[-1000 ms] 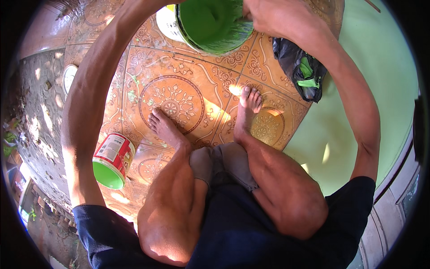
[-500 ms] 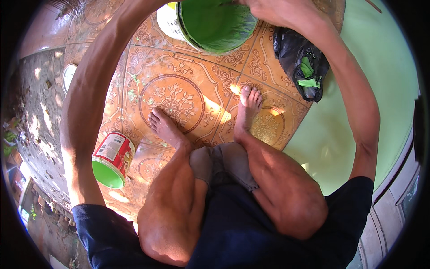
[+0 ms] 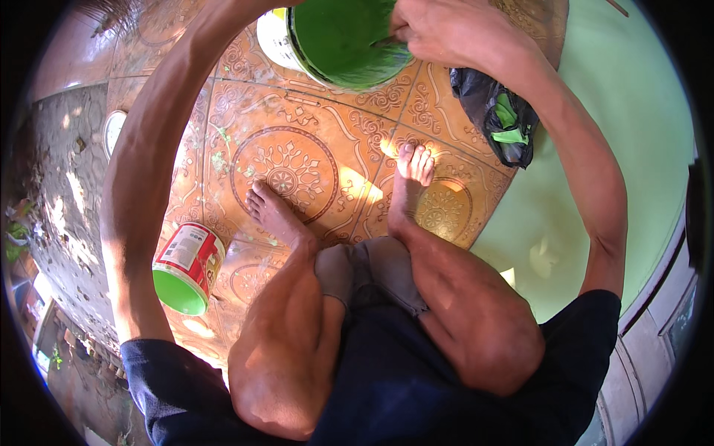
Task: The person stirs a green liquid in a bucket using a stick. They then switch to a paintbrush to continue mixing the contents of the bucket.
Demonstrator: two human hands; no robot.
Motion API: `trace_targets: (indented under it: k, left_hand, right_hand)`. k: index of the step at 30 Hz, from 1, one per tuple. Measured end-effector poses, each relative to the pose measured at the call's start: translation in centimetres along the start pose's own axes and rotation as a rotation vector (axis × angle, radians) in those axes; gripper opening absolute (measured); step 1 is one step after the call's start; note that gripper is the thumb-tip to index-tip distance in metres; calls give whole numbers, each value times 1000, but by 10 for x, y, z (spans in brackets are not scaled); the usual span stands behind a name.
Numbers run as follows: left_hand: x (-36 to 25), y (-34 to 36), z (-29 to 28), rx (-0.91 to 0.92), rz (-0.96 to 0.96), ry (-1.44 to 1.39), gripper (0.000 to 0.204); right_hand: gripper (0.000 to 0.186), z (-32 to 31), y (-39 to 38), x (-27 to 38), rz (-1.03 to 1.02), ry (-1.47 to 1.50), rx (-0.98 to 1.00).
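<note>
A large white bucket holds green paint and leans toward me at the top of the view. Over its right rim, my right hand is closed with fingers bent, gripping a thin dark tool that reaches into the bucket. Only a short part of the tool shows, too little to tell its kind. My left forearm runs up to the bucket's left side. The left hand is almost wholly cut off by the top edge, its fingers hidden.
A black plastic bag with green pieces lies right of the bucket, by a pale green wall. A small red and white can, green inside, lies tipped at the left. Patterned orange tiles lie under my bare feet.
My right hand has come down toward me, and the dark tool has swung to the bucket's right side. The left arm has hardly moved.
</note>
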State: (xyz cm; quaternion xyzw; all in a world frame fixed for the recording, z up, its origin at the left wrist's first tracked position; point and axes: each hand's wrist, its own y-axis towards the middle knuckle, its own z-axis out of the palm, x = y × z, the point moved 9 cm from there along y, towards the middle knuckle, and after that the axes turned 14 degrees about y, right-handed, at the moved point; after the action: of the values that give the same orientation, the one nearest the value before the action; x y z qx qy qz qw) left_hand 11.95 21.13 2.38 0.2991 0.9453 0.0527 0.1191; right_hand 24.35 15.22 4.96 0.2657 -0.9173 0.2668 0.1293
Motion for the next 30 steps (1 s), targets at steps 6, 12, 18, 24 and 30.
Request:
trace_targets:
  k: [6,12,18,24,30]
  left_hand:
    - [-6,-2,-9,-14,16,0,32]
    - [-2,1,-4,4,35,4,33]
    - [0,-1,-1,-21,63,39,33]
    - [-3,6,-2,26,59,35,31]
    - [1,3,2,32,6,14,32]
  right_hand:
    - [23,-16,0,-9,41,-119,-139]
    - [20,-3,0,-6,62,137,18]
    - [22,-6,-6,3,-79,-12,-3]
    - [22,-6,8,-20,99,-25,-32]
    - [25,0,9,-10,-23,54,0]
